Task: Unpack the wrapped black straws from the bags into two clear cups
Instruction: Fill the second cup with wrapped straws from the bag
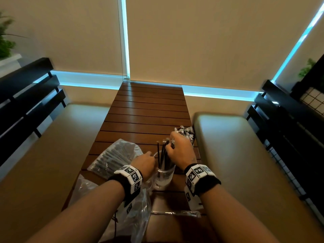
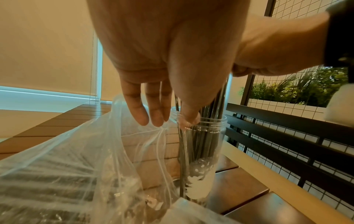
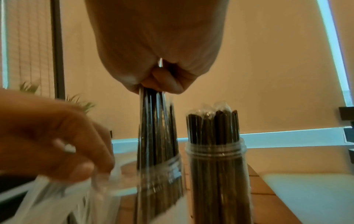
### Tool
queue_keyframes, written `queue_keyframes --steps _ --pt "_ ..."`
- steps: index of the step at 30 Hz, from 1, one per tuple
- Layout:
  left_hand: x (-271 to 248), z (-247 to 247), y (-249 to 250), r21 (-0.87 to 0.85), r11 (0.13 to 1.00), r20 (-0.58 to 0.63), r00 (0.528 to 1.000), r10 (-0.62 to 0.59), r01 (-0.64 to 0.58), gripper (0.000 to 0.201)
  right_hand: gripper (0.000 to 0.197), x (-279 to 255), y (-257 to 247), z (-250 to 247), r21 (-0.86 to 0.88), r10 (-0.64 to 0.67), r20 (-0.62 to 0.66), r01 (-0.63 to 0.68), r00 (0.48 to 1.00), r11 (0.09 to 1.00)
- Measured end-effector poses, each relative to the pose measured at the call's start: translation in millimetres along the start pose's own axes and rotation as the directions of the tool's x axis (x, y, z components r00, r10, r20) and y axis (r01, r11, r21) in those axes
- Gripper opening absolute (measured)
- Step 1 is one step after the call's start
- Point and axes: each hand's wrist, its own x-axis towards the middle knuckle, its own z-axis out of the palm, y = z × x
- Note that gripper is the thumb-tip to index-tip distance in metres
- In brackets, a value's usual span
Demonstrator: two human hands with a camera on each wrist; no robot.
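1. Two clear plastic cups with threaded rims stand upright on the slatted brown wooden table (image 1: 149, 109). The near clear cup (image 1: 165, 174) sits between the two wrists in the head view; the far clear cup (image 3: 217, 174) stands just beside it, toward the table's right edge.
2. The far clear cup is packed full of wrapped black straws (image 3: 212, 125), whose tips rise above its rim. In the head view the right hand largely hides this cup.
3. The right hand (image 1: 180, 149) is closed in a tight fist around the upper ends of one bundle of wrapped black straws (image 1: 164, 155). The bundle's lower ends stand inside the near clear cup. The count of straws in the bundle cannot be told; a few lean away to the left.
4. The left hand (image 1: 144, 163) is at the near clear cup's rim. In the left wrist view its thumb presses the rim from the cup's left side while three fingers (image 2: 141, 112) hang straight and relaxed over the plastic; it grips nothing.
5. Two clear plastic bags lie on the table's left part. The farther clear bag (image 1: 114, 155) holds many wrapped black straws lying side by side. The nearer crumpled clear bag (image 1: 138, 216) lies under the left wrist; what it holds cannot be told.
6. One single wrapped straw (image 1: 175, 213) lies flat across the table near its front edge, below the right wrist.
7. Each wrist wears one black band with white patterned marker blocks (image 1: 131, 178).
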Motion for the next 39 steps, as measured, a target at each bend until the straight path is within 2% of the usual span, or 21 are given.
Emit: queue_keyframes --steps 3,5,7,10,14,16,17,20,23,26,28,30,32,34,35,38,39 --pt "-2.8 -1.0 -0.8 0.005 1.000 0.001 1.000 0.009 -0.009 0.023 0.014 -11.9 6.4 11.7 -0.133 -0.030 0.073 0.039 0.997 0.990" --pt "-5.6 -3.7 -0.4 0.018 1.000 0.005 1.000 0.018 -0.018 0.024 0.009 -17.1 7.1 14.3 -0.257 -0.054 0.062 0.069 0.997 0.964" --pt "-7.4 -5.9 0.4 0.030 0.999 0.003 1.000 0.022 -0.022 0.024 0.018 -17.2 5.2 13.8 -0.380 -0.117 0.020 0.116 0.993 0.918" --pt "-8.9 -6.7 0.7 0.034 0.999 0.014 1.000 0.021 -0.021 0.024 0.030 -12.2 3.2 10.6 -0.464 -0.217 -0.003 0.191 0.976 0.865" --pt "-13.0 -7.1 1.1 0.015 1.000 -0.013 1.000 0.026 -0.026 0.027 0.055 -15.2 10.8 17.2 -0.443 -0.154 0.205 0.232 0.967 0.866" --pt "-15.6 -8.6 2.0 -0.033 0.999 -0.103 0.994 0.027 -0.031 0.039 0.061 -22.1 16.3 24.4 -0.395 -0.086 0.302 0.207 0.950 0.895" --pt "-16.8 -10.8 1.9 -0.046 0.999 -0.158 0.987 0.016 -0.024 0.047 0.061 -24.5 18.4 27.1 -0.376 -0.069 0.306 0.187 0.950 0.908" --pt "-17.6 -19.1 -2.8 -0.047 0.997 -0.305 0.950 -0.067 0.056 0.053 0.053 -23.9 18.3 29.0 -0.346 -0.084 0.226 0.160 0.970 0.924" --pt "-18.5 -23.9 -10.3 -0.094 0.989 -0.354 0.925 -0.141 0.115 0.063 0.053 -21.9 16.9 28.9 -0.305 -0.108 0.178 0.159 0.978 0.939" --pt "-19.3 -18.4 -19.7 -0.126 0.990 -0.392 0.914 -0.109 0.064 0.080 0.054 -25.0 16.6 30.5 -0.298 -0.076 0.244 0.149 0.967 0.943" --pt "-18.3 -12.7 -26.4 -0.111 0.993 -0.422 0.903 -0.077 0.033 0.089 0.053 -25.8 16.1 29.9 -0.292 -0.040 0.235 0.109 0.971 0.950" --pt "-17.7 -10.0 -33.2 -0.105 0.991 -0.439 0.890 -0.122 0.085 0.095 0.049 -23.7 12.0 25.8 -0.280 -0.044 0.130 0.079 0.991 0.957" --pt "-17.2 -8.4 -40.8 -0.098 0.972 -0.408 0.882 -0.236 0.215 0.099 0.037 -19.0 3.6 19.5 -0.268 -0.093 0.003 0.091 0.996 0.959" --pt "-16.9 -5.6 -50.6 -0.090 0.938 -0.324 0.881 -0.345 0.335 0.094 0.024 -13.3 -8.8 14.8 -0.247 -0.160 -0.054 0.143 0.986 0.958" --pt "-16.5 -4.1 -54.6 -0.086 0.926 -0.260 0.889 -0.378 0.369 0.083 0.019 -10.5 -16.0 13.1 -0.240 -0.201 -0.051 0.184 0.978 0.953" --pt "-17.8 -1.4 -62.8 -0.063 0.919 -0.106 0.913 -0.394 0.390 0.020 0.014 -5.7 -36.8 11.3 -0.171 -0.328 0.058 0.333 0.943 0.927" --pt "-19.8 -0.4 -64.6 -0.076 0.917 -0.096 0.912 -0.398 0.392 0.012 0.012 -5.0 -43.8 11.6 -0.121 -0.346 0.127 0.361 0.929 0.925"
